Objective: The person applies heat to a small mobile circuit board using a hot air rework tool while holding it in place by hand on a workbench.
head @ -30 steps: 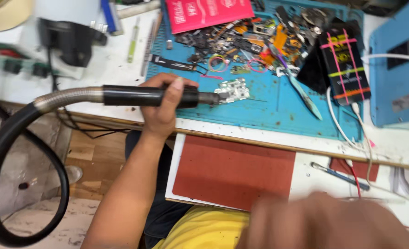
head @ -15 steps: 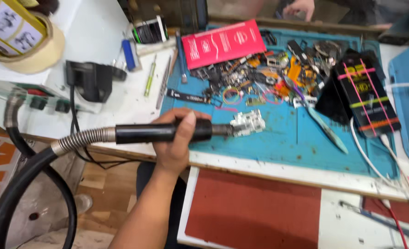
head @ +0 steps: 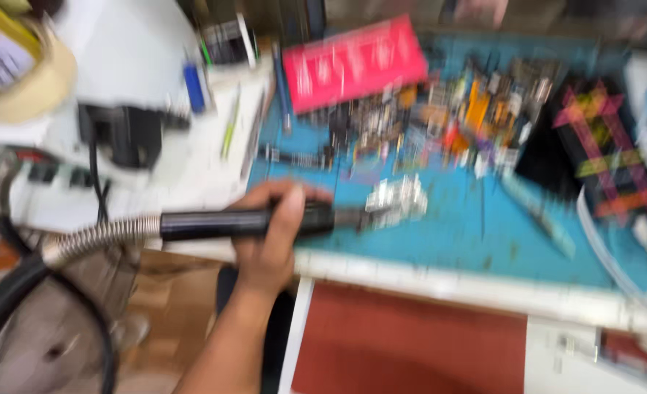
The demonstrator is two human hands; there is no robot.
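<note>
Head view is blurry, but my left hand (head: 272, 233) is wrapped tight around a black tool handle (head: 243, 222) with a bendy hose (head: 83, 244) behind it. Its tip sits right by a small silver part (head: 396, 198) on the blue mat (head: 440, 233). My right hand is out of sight

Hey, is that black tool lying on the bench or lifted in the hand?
Lifted: the left hand grips the black tool level, its tip by the small silver part on the blue mat. Blur hides contact.
</note>
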